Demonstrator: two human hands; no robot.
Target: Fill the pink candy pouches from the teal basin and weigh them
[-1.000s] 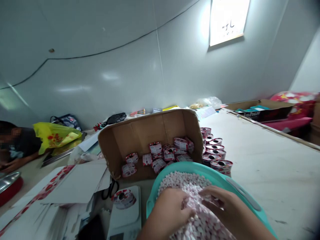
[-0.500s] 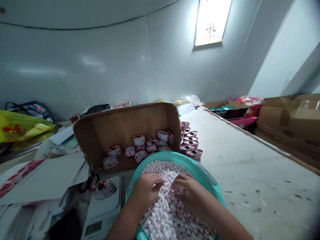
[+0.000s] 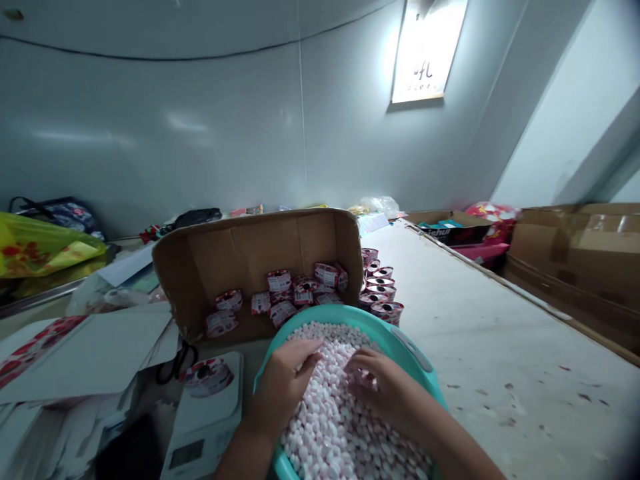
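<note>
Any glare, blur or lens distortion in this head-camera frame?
Head view: the lit sign on the wall is blown out; wall seams bow from wide-angle distortion; corners darken and smear; both hands in the basin stay fairly sharp.

Glossy teal plastic basin (image 3: 400,337); matt pink-white candies (image 3: 335,413); rough brown cardboard box (image 3: 260,250); shiny printed packets (image 3: 280,297); smooth white plastic scale (image 3: 210,427); speckled matt table (image 3: 500,347).
</note>
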